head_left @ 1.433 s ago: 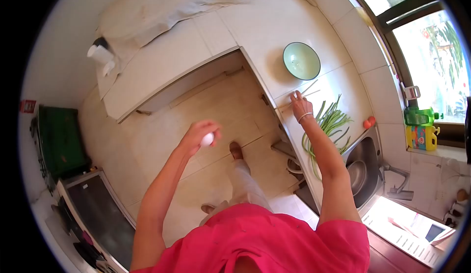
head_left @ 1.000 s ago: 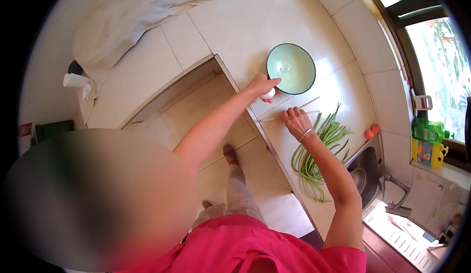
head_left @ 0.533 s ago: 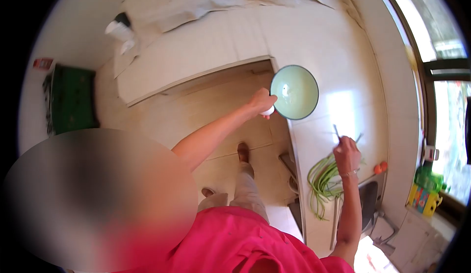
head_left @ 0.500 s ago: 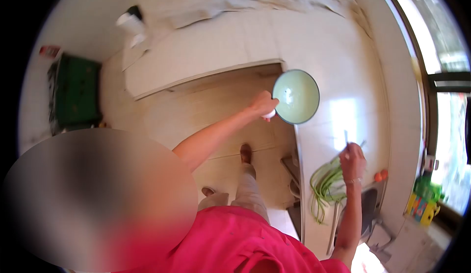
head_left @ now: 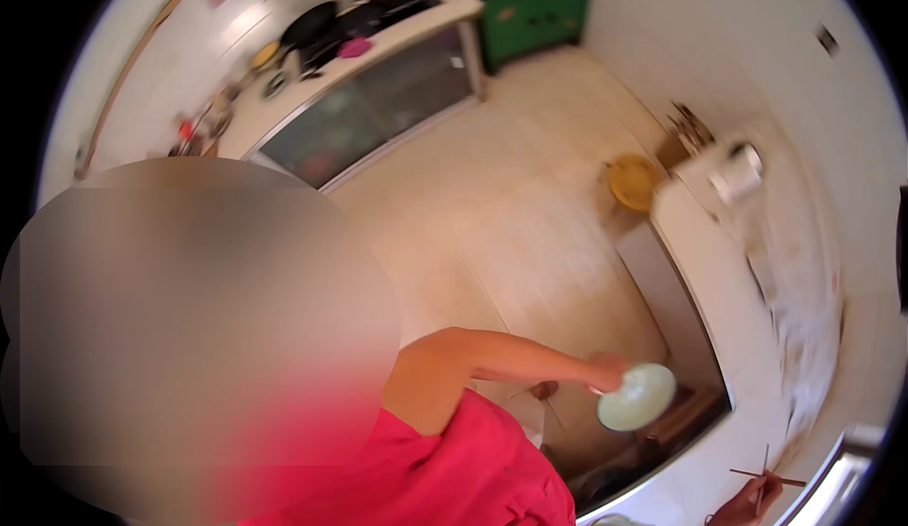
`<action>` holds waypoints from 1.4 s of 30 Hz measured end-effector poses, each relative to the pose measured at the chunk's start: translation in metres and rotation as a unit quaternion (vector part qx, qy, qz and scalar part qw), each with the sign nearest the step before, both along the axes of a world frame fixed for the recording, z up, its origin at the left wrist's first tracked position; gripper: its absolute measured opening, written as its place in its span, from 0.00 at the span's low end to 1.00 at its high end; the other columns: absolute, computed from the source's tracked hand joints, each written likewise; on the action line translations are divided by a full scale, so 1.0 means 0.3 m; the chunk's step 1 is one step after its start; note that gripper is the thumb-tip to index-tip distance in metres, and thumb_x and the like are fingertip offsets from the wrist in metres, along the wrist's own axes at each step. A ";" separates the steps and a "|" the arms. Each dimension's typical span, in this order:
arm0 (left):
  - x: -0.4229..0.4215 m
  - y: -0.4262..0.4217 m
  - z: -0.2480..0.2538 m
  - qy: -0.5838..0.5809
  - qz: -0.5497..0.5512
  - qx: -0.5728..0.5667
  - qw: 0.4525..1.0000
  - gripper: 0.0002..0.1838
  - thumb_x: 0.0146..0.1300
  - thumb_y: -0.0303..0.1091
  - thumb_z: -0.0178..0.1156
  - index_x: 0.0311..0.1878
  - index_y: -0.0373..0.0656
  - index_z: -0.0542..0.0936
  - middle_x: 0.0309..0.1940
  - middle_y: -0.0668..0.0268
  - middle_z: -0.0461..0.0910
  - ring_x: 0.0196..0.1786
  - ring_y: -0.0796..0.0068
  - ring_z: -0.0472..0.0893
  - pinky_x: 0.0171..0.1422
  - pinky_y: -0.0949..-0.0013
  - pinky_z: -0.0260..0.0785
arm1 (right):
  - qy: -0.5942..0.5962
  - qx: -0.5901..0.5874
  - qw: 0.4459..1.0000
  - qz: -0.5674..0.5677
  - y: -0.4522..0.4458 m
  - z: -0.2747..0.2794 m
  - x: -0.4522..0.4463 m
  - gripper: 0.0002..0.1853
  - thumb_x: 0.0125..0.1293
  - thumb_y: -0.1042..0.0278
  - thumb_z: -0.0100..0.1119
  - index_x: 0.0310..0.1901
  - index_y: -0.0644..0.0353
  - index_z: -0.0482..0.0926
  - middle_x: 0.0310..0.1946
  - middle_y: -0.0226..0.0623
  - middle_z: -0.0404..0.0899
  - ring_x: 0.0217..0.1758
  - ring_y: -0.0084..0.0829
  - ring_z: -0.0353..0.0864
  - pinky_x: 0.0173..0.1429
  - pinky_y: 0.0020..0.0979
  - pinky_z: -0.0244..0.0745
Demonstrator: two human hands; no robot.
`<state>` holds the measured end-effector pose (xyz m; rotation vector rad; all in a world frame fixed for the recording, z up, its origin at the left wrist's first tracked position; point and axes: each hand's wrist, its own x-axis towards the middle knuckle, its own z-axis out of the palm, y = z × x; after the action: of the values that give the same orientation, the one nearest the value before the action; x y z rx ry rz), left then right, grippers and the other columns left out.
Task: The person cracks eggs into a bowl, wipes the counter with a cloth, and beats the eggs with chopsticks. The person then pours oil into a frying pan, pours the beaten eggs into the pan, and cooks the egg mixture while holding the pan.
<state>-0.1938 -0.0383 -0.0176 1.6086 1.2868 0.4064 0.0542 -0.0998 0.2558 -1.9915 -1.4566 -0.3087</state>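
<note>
My left hand (head_left: 610, 375) grips the rim of a pale green bowl (head_left: 637, 399) with a dark edge. The bowl is tilted and hangs over the floor beside the counter. Something small and white shows under the fingers of this hand, too blurred to name. At the lower right edge, my right hand (head_left: 747, 501) is closed around thin chopsticks (head_left: 766, 460), which cross each other above the counter. Part of that hand and its wrist lie outside the view.
A white counter (head_left: 709, 289) runs down the right side, bearing a crumpled cover and a white container (head_left: 738, 174). A yellow stool (head_left: 634, 182) stands at its far end. Across the tiled floor (head_left: 530, 204) are a stove counter with pans (head_left: 310, 26) and a green cabinet (head_left: 536, 10).
The view has swung left, bringing the stove counter and stool in. The bowl is more tilted and lower in the view. The green vegetables beside my right hand are out of view.
</note>
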 end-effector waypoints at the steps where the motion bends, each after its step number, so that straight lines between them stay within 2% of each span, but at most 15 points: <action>1: -0.228 0.007 0.034 0.028 0.004 -0.155 0.987 0.12 0.51 0.31 0.53 0.36 0.38 0.82 0.21 0.53 0.81 0.18 0.57 0.81 0.19 0.61 0.74 | 0.010 0.012 0.998 0.061 0.044 -0.010 -0.117 0.09 0.62 0.68 0.61 0.34 0.68 0.78 0.29 0.45 0.79 0.30 0.40 0.78 0.37 0.38 0.77; 2: -0.444 -0.009 0.068 -0.002 0.055 -0.222 0.974 0.12 0.52 0.31 0.52 0.35 0.38 0.82 0.21 0.54 0.81 0.18 0.58 0.81 0.17 0.61 0.74 | 0.018 0.025 0.992 0.124 0.092 -0.025 -0.239 0.09 0.62 0.69 0.61 0.33 0.67 0.78 0.28 0.44 0.79 0.30 0.38 0.78 0.36 0.37 0.77; 3: -0.662 -0.032 0.087 -0.041 0.104 -0.283 0.953 0.12 0.54 0.31 0.52 0.35 0.38 0.82 0.21 0.55 0.81 0.17 0.60 0.80 0.16 0.62 0.73 | 0.053 0.026 0.989 0.137 0.131 -0.045 -0.398 0.07 0.63 0.70 0.60 0.34 0.66 0.80 0.28 0.44 0.79 0.31 0.37 0.80 0.36 0.35 0.78; 4: -0.847 -0.064 0.077 -0.070 0.149 -0.300 0.940 0.12 0.55 0.32 0.52 0.35 0.36 0.82 0.21 0.55 0.81 0.17 0.61 0.80 0.15 0.62 0.73 | 0.044 0.018 0.973 0.224 0.206 -0.143 -0.419 0.06 0.66 0.73 0.54 0.40 0.67 0.74 0.34 0.37 0.75 0.39 0.30 0.75 0.45 0.29 0.73; 6: -1.186 -0.158 0.079 -0.128 0.262 -0.300 0.908 0.13 0.56 0.32 0.52 0.35 0.33 0.82 0.21 0.56 0.82 0.16 0.63 0.80 0.15 0.63 0.72 | 0.155 -0.028 0.949 0.273 0.263 -0.165 -0.761 0.05 0.66 0.75 0.51 0.41 0.67 0.74 0.35 0.37 0.74 0.41 0.30 0.74 0.48 0.32 0.72; 9: -1.596 -0.257 0.097 -0.219 0.383 -0.262 0.859 0.16 0.58 0.32 0.50 0.36 0.29 0.81 0.23 0.55 0.83 0.16 0.64 0.79 0.16 0.64 0.72 | 0.161 -0.066 0.913 0.369 0.376 -0.229 -1.193 0.03 0.64 0.77 0.52 0.37 0.65 0.74 0.32 0.36 0.74 0.37 0.29 0.74 0.45 0.31 0.72; 13: -1.996 -0.344 0.115 -0.273 0.505 -0.216 0.790 0.18 0.59 0.32 0.48 0.44 0.27 0.78 0.27 0.54 0.84 0.18 0.64 0.80 0.17 0.64 0.72 | 0.198 -0.109 0.843 0.489 0.453 -0.230 -1.735 0.03 0.61 0.80 0.54 0.37 0.64 0.75 0.31 0.35 0.76 0.35 0.26 0.75 0.42 0.28 0.72; 18: -2.460 -0.405 0.059 -0.298 0.640 -0.167 0.689 0.19 0.60 0.32 0.49 0.44 0.22 0.76 0.29 0.49 0.84 0.20 0.62 0.81 0.20 0.64 0.74 | 0.176 -0.164 0.752 0.614 0.618 -0.292 -2.326 0.05 0.59 0.81 0.55 0.37 0.64 0.76 0.33 0.36 0.78 0.36 0.26 0.78 0.44 0.26 0.75; 20: -2.643 -0.446 0.089 -0.314 0.660 -0.158 0.664 0.21 0.61 0.32 0.49 0.47 0.20 0.74 0.31 0.50 0.84 0.20 0.64 0.80 0.22 0.63 0.73 | 0.176 -0.185 0.711 0.655 0.691 -0.304 -2.588 0.05 0.58 0.81 0.56 0.37 0.64 0.76 0.33 0.36 0.79 0.37 0.27 0.79 0.44 0.27 0.76; 23: -2.845 -0.502 0.180 -0.269 0.742 -0.142 0.597 0.20 0.62 0.32 0.47 0.48 0.21 0.73 0.31 0.50 0.84 0.20 0.64 0.80 0.23 0.64 0.73 | 0.194 -0.205 0.629 0.724 0.739 -0.325 -2.978 0.06 0.56 0.82 0.57 0.36 0.63 0.75 0.34 0.38 0.80 0.36 0.29 0.81 0.44 0.28 0.76; 27: -3.048 -0.605 0.175 -0.309 0.781 -0.115 0.530 0.20 0.62 0.31 0.46 0.49 0.21 0.72 0.32 0.47 0.84 0.19 0.63 0.79 0.23 0.64 0.73 | 0.149 -0.159 0.513 0.830 0.714 -0.322 -3.450 0.08 0.53 0.82 0.59 0.36 0.61 0.75 0.33 0.39 0.78 0.33 0.36 0.81 0.39 0.29 0.76; 32: -3.360 -0.733 0.146 -0.350 0.811 -0.075 0.462 0.20 0.62 0.31 0.46 0.50 0.22 0.72 0.35 0.44 0.83 0.17 0.64 0.77 0.22 0.64 0.72 | 0.060 -0.042 0.365 0.928 0.562 -0.377 -3.993 0.15 0.47 0.80 0.64 0.38 0.59 0.74 0.31 0.38 0.76 0.32 0.38 0.78 0.35 0.33 0.74; 35: -3.595 -0.801 0.098 -0.344 0.817 -0.065 0.459 0.19 0.63 0.30 0.44 0.50 0.23 0.72 0.35 0.45 0.83 0.18 0.64 0.77 0.22 0.64 0.71 | 0.005 0.031 0.318 0.948 0.450 -0.463 -4.270 0.15 0.46 0.77 0.64 0.38 0.58 0.74 0.33 0.35 0.75 0.35 0.35 0.77 0.36 0.33 0.74; 38: -3.820 -0.855 0.087 -0.351 0.813 -0.074 0.459 0.19 0.63 0.30 0.44 0.51 0.22 0.71 0.34 0.45 0.83 0.18 0.65 0.77 0.21 0.65 0.71 | -0.061 0.045 0.303 0.950 0.364 -0.564 -4.514 0.14 0.48 0.75 0.62 0.38 0.58 0.74 0.37 0.33 0.76 0.38 0.33 0.77 0.39 0.32 0.73; 42: -4.074 -0.898 0.058 -0.370 0.811 -0.063 0.448 0.20 0.64 0.30 0.44 0.51 0.22 0.69 0.34 0.46 0.83 0.17 0.65 0.77 0.20 0.65 0.70 | -0.104 0.034 0.295 0.949 0.300 -0.692 -4.759 0.14 0.48 0.72 0.62 0.39 0.56 0.74 0.37 0.30 0.76 0.38 0.31 0.77 0.38 0.32 0.72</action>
<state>-1.4158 -0.3076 -0.0001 -0.5949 1.5838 1.8112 -1.3735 -0.0098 0.0482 0.9235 -2.5866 0.4905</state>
